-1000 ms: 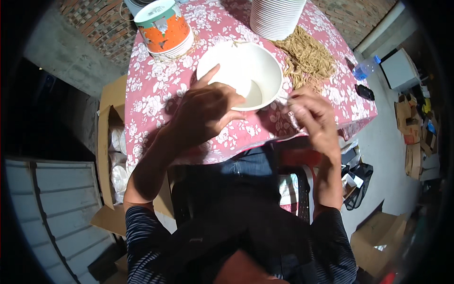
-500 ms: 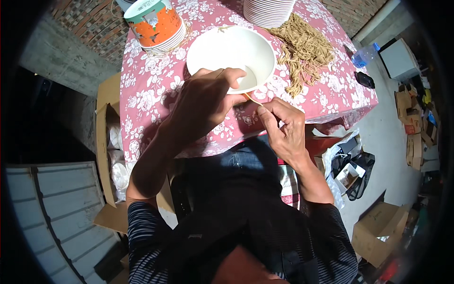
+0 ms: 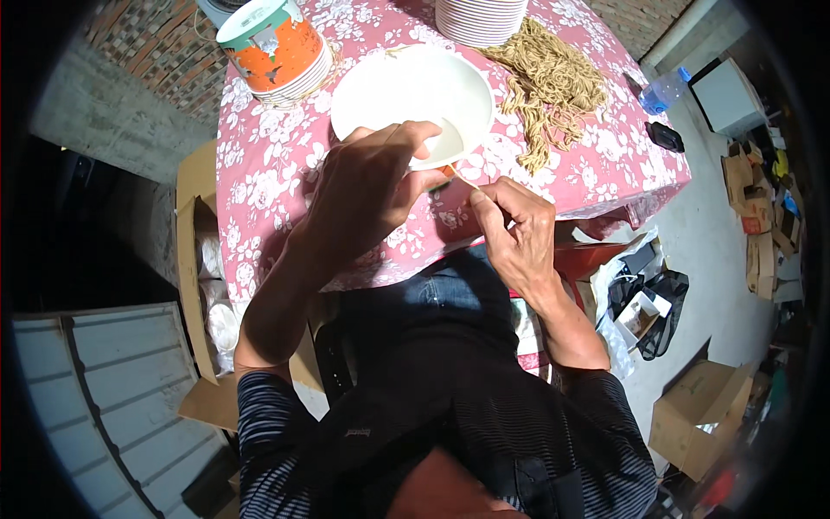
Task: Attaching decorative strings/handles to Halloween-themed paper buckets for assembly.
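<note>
A white paper bowl [image 3: 413,99] lies on the pink flowered tablecloth [image 3: 259,147], and everything here sits in relation to it. The left hand [image 3: 367,186] clamps the bowl's near rim, thumb over the edge and fingers curled beneath, tilting that side up off the cloth. Just beside the rim, on its near right, the right hand [image 3: 510,229] pinches a thin tan cord [image 3: 462,179] between thumb and forefinger, the strand running up to the rim where a small orange spot shows; whether the cord is threaded through the bowl there cannot be told. Beyond the bowl to the right lies a loose heap of tan cords [image 3: 549,86], behind it a stack of white bowls [image 3: 481,17], and to its far left a stack of orange-printed paper cups [image 3: 275,50]. A cardboard box [image 3: 197,259] stands off the table edge on the left. The likely trouble is the soft rim: a hard squeeze from the left hand may crease it, and a sharp tug on the cord may tear the paper or slip the strand free of the fingertips.
</note>
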{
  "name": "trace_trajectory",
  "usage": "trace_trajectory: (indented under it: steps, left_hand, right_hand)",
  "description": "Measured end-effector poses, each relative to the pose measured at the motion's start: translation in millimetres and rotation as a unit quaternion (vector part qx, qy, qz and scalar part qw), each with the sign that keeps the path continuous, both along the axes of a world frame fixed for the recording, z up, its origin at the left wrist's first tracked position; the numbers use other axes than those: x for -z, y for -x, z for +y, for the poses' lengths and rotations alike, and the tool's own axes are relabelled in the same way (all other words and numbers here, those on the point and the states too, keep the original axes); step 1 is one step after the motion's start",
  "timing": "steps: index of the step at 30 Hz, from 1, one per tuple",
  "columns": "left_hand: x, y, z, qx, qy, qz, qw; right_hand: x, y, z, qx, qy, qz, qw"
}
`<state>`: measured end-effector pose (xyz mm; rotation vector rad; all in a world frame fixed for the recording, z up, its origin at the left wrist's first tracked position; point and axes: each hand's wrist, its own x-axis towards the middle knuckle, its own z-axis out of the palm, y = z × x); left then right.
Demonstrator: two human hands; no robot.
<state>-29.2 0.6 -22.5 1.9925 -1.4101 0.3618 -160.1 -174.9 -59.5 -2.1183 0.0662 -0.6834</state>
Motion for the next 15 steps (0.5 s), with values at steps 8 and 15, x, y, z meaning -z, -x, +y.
trace_trajectory:
  steps: [8, 15]
  left_hand:
    - [-0.3, 3.1, -2.9, 0.003, 0.015, 0.015, 1.0]
    - [-18.4, 1.9, -0.7, 0.006, -0.004, 0.058, 0.998]
  right_hand:
    - [-0.6, -4.7, 3.7, 0.004, -0.01, 0.004, 1.0]
    - [-5.9, -11.4, 7.1, -0.003, -0.023, 0.006, 1.0]
